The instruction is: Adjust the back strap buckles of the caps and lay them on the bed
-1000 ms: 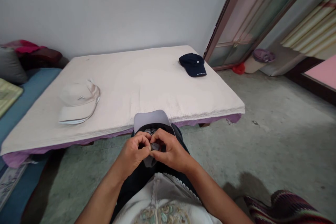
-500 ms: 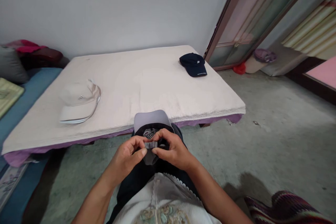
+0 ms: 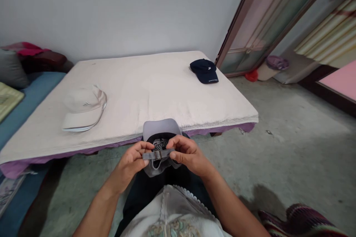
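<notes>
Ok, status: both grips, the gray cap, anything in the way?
Left grip, right grip: both on strap of gray cap, buckle between them. Nothing visible blocking the buckle. Navy cap, beige cap lying apart on bed.

Nothing was legible: white lettering (image 3: pixel 213 80) marked the navy cap (image 3: pixel 203 68) (upper right), slanted strokes (image 3: pixel 87 103) the cream cap (image 3: pixel 80 114) (left), pale markings (image 3: pixel 160 144) the grey cap (image 3: pixel 162 127) inside (lower centre).

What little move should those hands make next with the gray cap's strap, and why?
Perhaps a gentle pull by the left hand on the gray strap: it holds the end beyond the buckle, while the right hand holds the other side.
</notes>
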`<state>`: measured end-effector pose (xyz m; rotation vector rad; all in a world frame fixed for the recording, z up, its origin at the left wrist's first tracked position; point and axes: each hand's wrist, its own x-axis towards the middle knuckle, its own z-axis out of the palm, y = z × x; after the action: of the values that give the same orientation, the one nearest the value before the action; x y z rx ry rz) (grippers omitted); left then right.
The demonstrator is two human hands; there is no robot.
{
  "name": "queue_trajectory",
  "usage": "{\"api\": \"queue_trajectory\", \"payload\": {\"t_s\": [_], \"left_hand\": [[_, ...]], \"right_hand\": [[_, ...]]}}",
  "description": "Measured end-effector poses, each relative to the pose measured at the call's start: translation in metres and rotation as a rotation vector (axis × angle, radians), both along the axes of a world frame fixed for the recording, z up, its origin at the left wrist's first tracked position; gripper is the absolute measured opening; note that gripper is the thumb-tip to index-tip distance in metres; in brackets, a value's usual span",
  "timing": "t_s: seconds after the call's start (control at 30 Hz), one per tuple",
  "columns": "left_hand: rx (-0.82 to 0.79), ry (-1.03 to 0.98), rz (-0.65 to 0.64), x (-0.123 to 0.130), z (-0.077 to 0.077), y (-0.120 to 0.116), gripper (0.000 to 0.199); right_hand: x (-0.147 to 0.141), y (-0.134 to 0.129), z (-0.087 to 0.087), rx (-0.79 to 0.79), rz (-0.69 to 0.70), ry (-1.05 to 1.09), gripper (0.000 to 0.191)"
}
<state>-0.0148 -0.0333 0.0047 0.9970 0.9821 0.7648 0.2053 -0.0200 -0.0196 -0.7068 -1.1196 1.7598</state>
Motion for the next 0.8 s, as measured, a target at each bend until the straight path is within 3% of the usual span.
{"api": "queue_trajectory", "payload": {"t_s": [0.07, 0.13, 0.27, 0.43, 0.57, 0.67, 0.73, 0.8], "left_hand": [[0.011, 0.039, -0.109, 0.000, 0.003, 0.002, 0.033], [0.050, 0.114, -0.138, 0.003, 0.005, 0.003, 0.023], [0.077, 0.108, 0.049, 0.012, 0.009, 0.001, 0.027], [-0.121, -0.158, 0.338, 0.007, 0.026, 0.000, 0.021], [-0.109, -0.363, 0.580, -0.009, 0.048, 0.007, 0.014], [-0.210, -0.486, 0.612, -0.018, 0.058, 0.013, 0.019], [-0.261, -0.492, 0.623, -0.023, 0.056, 0.013, 0.015], [-0.206, -0.457, 0.621, -0.027, 0.044, 0.008, 0.023]], "right_hand": [[-0.003, 0.001, 0.004, 0.004, 0.003, 0.013, 0.022], [-0.005, 0.002, 0.007, 0.014, 0.012, 0.005, 0.021], [-0.007, 0.003, 0.014, 0.037, 0.004, -0.026, 0.019], [0.005, 0.010, 0.033, 0.099, -0.073, -0.112, 0.019], [0.021, 0.017, 0.046, 0.133, 0.112, -0.199, 0.023], [0.025, 0.019, 0.043, 0.020, 0.247, -0.168, 0.024], [0.022, 0.019, 0.040, -0.079, 0.143, -0.057, 0.025], [0.017, 0.020, 0.040, -0.157, -0.031, 0.081, 0.027]]}}
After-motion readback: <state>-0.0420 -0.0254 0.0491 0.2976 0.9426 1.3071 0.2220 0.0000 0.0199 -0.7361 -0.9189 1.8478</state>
